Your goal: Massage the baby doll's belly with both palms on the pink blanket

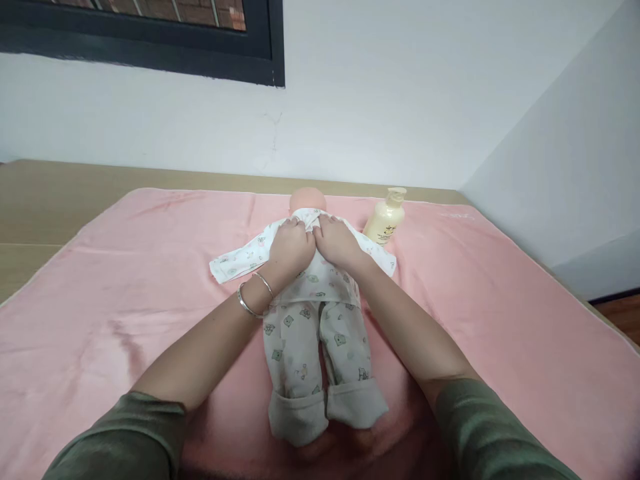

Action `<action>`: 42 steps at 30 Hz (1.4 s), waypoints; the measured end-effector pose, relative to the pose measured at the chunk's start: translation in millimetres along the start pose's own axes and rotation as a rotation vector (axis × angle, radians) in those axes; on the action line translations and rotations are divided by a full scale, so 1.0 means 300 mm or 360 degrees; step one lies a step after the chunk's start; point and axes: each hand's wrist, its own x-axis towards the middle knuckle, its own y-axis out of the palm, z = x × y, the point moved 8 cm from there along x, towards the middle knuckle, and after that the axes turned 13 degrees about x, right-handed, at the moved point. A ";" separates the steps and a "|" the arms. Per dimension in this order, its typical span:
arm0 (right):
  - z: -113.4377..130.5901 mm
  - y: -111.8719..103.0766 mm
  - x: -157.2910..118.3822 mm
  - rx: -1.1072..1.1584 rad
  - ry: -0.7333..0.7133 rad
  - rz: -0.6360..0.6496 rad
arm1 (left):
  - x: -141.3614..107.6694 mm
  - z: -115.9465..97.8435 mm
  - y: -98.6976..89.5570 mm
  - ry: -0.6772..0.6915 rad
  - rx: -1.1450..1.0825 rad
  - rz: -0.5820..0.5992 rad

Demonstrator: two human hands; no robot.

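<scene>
A baby doll (pixel 307 200) lies on a pink blanket, its head toward the wall. It wears a white patterned top (pixel 320 280) and matching trousers (pixel 295 340) with turned-up cuffs. My left hand (pixel 293 247), below a wrist with two silver bangles (pixel 253 300), is closed on the top's upper front near the neckline. Beside it, my right hand (pixel 337 241) grips the same garment, and the two hands nearly touch. The sleeves spread out to both sides. Between my fingers the cloth is bunched, and the exact fastening is hidden.
A pale yellow pump bottle (pixel 385 219) leans at the doll's right-hand side in view, by the sleeve. The pink blanket (pixel 125 320) covers most of the wooden surface (pixel 55 193). Behind are a white wall (pixel 375 100) and a dark window frame (pixel 260 40).
</scene>
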 end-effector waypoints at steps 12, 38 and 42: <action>0.039 0.018 -0.023 0.0147 -0.0102 0.0020 | 0.029 0.049 0.029 -0.0068 0.0076 -0.0047; 0.072 0.046 -0.038 0.0172 -0.0130 0.0076 | 0.043 0.066 0.031 -0.0121 -0.0307 -0.0072; -0.013 -0.001 0.012 0.0565 0.0000 0.0065 | 0.002 0.014 0.001 -0.0129 -0.0071 -0.0120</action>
